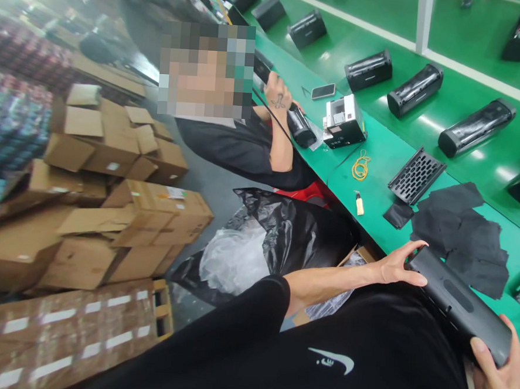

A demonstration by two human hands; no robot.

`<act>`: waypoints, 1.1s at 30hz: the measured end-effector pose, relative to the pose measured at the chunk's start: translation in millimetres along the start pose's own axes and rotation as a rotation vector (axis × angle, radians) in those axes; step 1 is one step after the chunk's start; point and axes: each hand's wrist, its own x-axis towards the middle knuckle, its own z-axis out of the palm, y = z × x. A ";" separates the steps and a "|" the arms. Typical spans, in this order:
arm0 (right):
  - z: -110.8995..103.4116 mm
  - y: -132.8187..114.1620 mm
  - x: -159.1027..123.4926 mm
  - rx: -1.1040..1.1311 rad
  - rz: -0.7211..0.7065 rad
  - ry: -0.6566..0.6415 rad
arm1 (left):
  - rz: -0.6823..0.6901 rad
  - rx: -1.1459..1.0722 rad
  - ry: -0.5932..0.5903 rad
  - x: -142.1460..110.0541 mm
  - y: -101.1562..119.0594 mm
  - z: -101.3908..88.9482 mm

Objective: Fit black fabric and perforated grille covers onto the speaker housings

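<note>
Between both hands is a long black plastic speaker housing (458, 300), held near my body at the edge of the green workbench (380, 172). My left hand (400, 266) grips its far end, thumb and fingers spread around the corner. At the near end, my right hand (498, 370) has its thumb on one side and fingers on the other. Just beyond the housing lie several dark fabric pieces (469, 231), overlapping one another. A perforated black grille panel (417, 176) rests past them, beside a small folded black piece (398, 215).
A co-worker (241, 140) sits at the bench with a black cylindrical speaker (302, 126). A white label machine (344, 122), phone (323, 91) and yellow cord (361, 165) lie there. Several speakers (415, 89) line the green belt. Cardboard boxes (157, 217) and a black bag (302, 232) are at left.
</note>
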 end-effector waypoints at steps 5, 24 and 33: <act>19.3 -3.4 6.8 0.259 0.099 0.029 | -0.128 0.096 0.001 18.3 5.6 -0.9; 23.9 -42.8 44.7 0.527 -0.128 0.083 | 0.232 -0.070 -0.095 133.1 85.2 19.0; -79.3 -161.0 208.6 0.793 -0.270 0.337 | 0.195 0.293 0.164 253.5 118.6 71.7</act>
